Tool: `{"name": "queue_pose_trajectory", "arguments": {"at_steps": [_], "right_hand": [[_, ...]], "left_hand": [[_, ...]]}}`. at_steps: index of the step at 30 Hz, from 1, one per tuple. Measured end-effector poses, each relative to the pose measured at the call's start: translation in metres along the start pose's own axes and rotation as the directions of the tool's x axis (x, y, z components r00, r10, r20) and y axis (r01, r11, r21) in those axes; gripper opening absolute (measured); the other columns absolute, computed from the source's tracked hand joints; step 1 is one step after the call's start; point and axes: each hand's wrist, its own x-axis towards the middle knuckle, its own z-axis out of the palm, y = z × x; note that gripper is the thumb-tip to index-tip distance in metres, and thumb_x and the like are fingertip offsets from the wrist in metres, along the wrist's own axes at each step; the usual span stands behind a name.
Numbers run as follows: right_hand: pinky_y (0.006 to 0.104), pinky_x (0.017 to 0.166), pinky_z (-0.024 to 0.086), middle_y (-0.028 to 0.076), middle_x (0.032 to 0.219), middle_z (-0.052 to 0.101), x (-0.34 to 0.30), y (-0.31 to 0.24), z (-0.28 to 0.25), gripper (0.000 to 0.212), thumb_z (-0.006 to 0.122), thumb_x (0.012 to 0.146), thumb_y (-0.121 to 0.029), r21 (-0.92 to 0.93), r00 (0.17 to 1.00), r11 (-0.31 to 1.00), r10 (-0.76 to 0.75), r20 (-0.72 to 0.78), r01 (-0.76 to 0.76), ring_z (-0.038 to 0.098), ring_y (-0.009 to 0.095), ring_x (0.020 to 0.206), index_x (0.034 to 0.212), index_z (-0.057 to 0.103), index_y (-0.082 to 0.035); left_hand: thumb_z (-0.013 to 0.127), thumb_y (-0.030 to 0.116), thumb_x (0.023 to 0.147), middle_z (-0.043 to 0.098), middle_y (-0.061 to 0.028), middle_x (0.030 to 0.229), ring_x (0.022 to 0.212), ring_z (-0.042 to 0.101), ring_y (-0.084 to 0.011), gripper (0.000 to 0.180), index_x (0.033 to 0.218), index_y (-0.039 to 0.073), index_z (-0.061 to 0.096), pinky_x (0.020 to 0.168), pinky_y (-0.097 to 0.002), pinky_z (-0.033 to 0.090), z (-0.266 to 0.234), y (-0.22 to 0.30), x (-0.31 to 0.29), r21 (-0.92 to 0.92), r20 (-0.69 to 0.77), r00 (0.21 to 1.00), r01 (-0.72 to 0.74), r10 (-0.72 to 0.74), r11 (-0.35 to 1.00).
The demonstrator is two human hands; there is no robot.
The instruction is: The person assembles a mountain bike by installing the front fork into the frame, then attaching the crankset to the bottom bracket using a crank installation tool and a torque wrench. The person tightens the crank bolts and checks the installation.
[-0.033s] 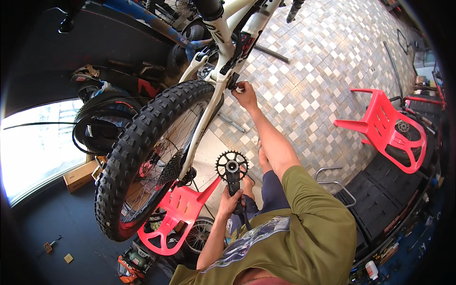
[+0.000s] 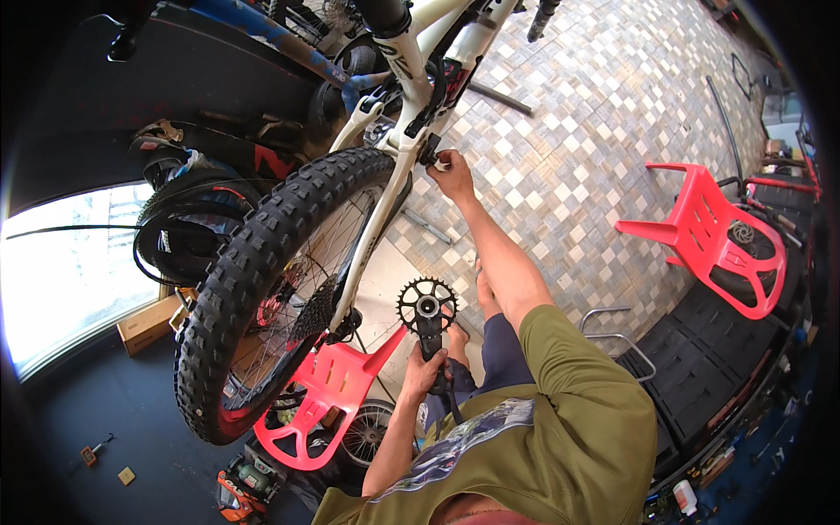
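My left hand is closed around a black crank arm, held upright in front of my body. A black toothed chainring is fixed at the crank's upper end. My right arm reaches out to a white bicycle frame. There my right hand has its fingers pinched at a small black part low on the frame, whose exact kind I cannot make out. The knobby rear tire is on my left, with a dark cassette at its hub.
A red plastic chair is below the rear wheel, and another red chair stands to the right by black drawers. Spare tires are piled at the left. A metal tube lies on the tiled floor.
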Motion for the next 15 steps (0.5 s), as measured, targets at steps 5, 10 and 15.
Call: {"name": "queue_pose_trajectory", "arguments": {"at_steps": [5, 10, 15], "right_hand": [[0.0377, 0.087, 0.053, 0.015, 0.106, 0.067, -0.0009, 0.0032, -0.0018, 0.042, 0.08, 0.077, -0.027, 0.019, 1.0, 1.0, -0.008, -0.008, 0.009, 0.065, 0.027, 0.097, 0.108, 0.065, -0.002], [0.0378, 0.087, 0.053, 0.014, 0.104, 0.068, -0.0008, -0.0013, -0.0009, 0.039, 0.079, 0.078, -0.025, 0.008, 1.0, 1.0, -0.014, -0.006, 0.014, 0.065, 0.028, 0.098, 0.107, 0.066, -0.002], [0.0396, 0.084, 0.054, 0.014, 0.1, 0.067, 0.0036, 0.0005, -0.0009, 0.038, 0.08, 0.076, -0.025, 0.03, 0.997, 0.996, -0.079, -0.017, 0.079, 0.064, 0.029, 0.095, 0.104, 0.067, -0.004]], "left_hand": [[0.068, 0.013, 0.096, 0.061, -0.0064, 0.076, 0.055, 0.063, -0.0159, 0.028, 0.112, 0.002, 0.048, 0.05, -0.0307, 0.054, -0.0014, -0.0008, -0.0006, 0.013, 0.012, 1.0, -0.008, 0.008, 1.0], [0.068, 0.012, 0.096, 0.061, -0.0067, 0.076, 0.055, 0.063, -0.0162, 0.027, 0.112, 0.002, 0.048, 0.05, -0.0314, 0.054, -0.0025, -0.0027, -0.0011, 0.017, 0.025, 1.0, -0.017, 0.017, 1.0], [0.068, 0.012, 0.096, 0.061, -0.0069, 0.077, 0.054, 0.063, -0.0163, 0.028, 0.113, 0.003, 0.048, 0.049, -0.0315, 0.054, -0.0031, -0.002, -0.0022, 0.007, 0.02, 1.0, -0.015, 0.015, 1.0]]}}
